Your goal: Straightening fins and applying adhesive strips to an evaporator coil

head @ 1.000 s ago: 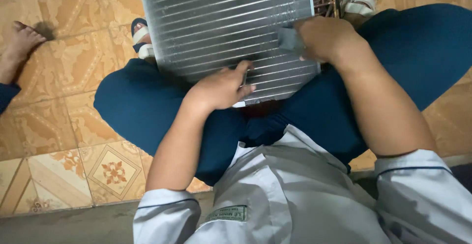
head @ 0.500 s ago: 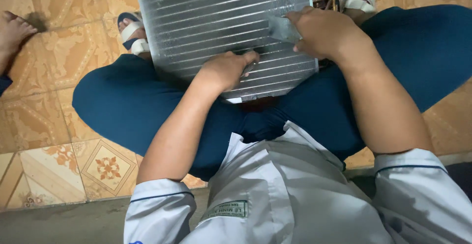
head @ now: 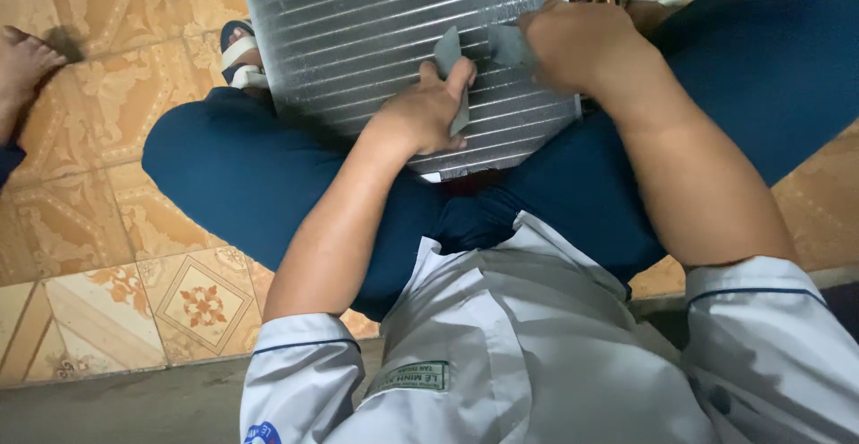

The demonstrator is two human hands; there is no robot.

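Both hands have climbed the finned coil (head: 403, 41) since half a second ago. The left hand (head: 420, 113) has left the coil's lower edge and now sits near the middle of the frame's upper half, and it has picked up something new: a flat grey strip (head: 450, 72) that it wasn't showing before. The right hand (head: 582, 46) has stayed near the coil's right side, a little higher in the frame than it was.

The strip stands upright against the fins. The left thumb runs up along it, the curled fingers (head: 438, 140) close behind its lower end, so that hand is shut on it. The strip's top pokes out above the thumb tip.

Just right of it, a second grey piece (head: 510, 46) juts from the right hand, whose fingers are folded round it in a closed fist. The two pieces sit close together, not touching.

The coil rests between the blue-trousered knees, filling the top centre. A sandalled foot (head: 240, 59) shows at its left edge, and a bare foot (head: 22, 64) lies at the far upper left on the tiled floor (head: 107, 256).
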